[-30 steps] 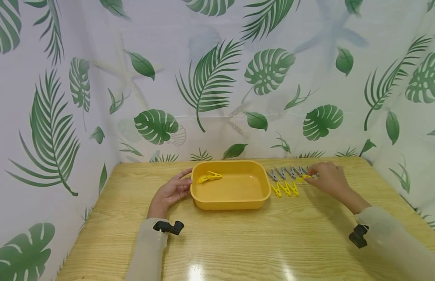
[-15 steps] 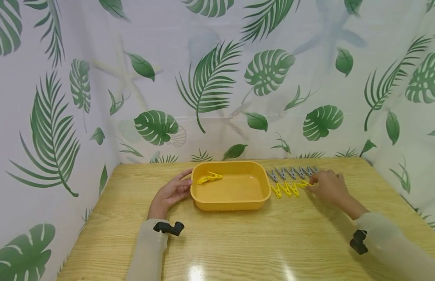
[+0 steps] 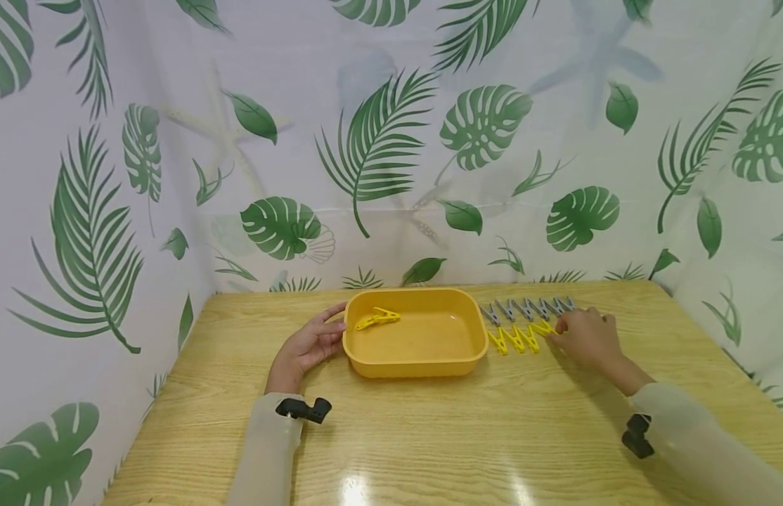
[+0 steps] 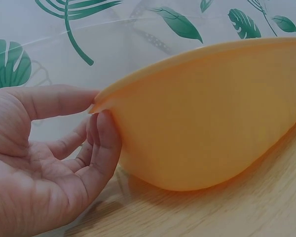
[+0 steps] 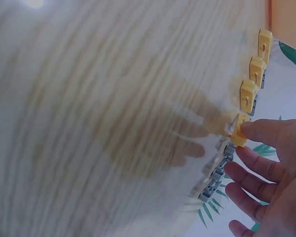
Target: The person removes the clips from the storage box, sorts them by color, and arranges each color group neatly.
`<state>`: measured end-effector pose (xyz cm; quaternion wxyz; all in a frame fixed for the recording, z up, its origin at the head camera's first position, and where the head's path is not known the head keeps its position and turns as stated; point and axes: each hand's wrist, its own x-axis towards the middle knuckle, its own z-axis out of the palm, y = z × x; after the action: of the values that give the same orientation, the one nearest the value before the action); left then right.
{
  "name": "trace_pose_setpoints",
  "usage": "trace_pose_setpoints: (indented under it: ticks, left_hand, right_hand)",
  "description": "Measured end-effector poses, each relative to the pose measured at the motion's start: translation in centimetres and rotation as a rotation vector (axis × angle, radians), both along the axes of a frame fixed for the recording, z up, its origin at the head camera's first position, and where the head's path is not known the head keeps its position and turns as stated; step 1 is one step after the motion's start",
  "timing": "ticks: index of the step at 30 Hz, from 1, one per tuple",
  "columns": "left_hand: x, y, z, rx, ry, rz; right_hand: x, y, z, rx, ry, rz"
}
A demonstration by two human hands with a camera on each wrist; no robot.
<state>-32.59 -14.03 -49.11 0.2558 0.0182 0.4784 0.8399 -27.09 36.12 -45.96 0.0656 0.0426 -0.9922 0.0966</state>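
Observation:
My left hand (image 3: 312, 344) is at the left end of a yellow plastic basin (image 3: 417, 370). In the left wrist view, its thumb lies at the basin's rim (image 4: 153, 66) and bent fingers sit beneath that lip, pinching it. Inside the basin lies at least one yellow clothespin (image 3: 379, 319). To the right, my right hand (image 3: 590, 341) pinches another yellow clothespin (image 5: 240, 132) between thumb and index finger, the other fingers spread loosely. It is at the right end of a row of yellow clothespins (image 3: 514, 341), just in front of a row of grey clothespins (image 3: 526, 310).
The basin and both rows stand near the back of a wood-grain table (image 3: 429, 436). A white curtain (image 3: 391, 260) with green leaf prints closes off the back and sides. Black wrist mounts (image 3: 303, 409) sit on both sleeves.
My right hand has come slightly toward the front with its clothespin, which now stands at the end of the yellow row. The rightmost grey clothespins have come into view. The left hand stays put.

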Motion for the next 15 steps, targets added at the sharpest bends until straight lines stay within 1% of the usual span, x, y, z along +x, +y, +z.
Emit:
trace_pose_setpoints:
  ticks: [8,13,15]
  left_hand:
    - [0.02,0.01,-0.14,-0.004,0.006,-0.002]
    - [0.05,0.10,0.04,-0.003,-0.003,0.002]
    - [0.06,0.08,0.13,-0.008,0.004,-0.003]
  right_hand:
    - [-0.15,-0.32,-0.43,0.004,-0.016,-0.007]
    - [-0.22,-0.42,-0.69,-0.002,-0.016,0.002]
    - [-0.18,-0.52,-0.66,-0.003,-0.011,0.003]
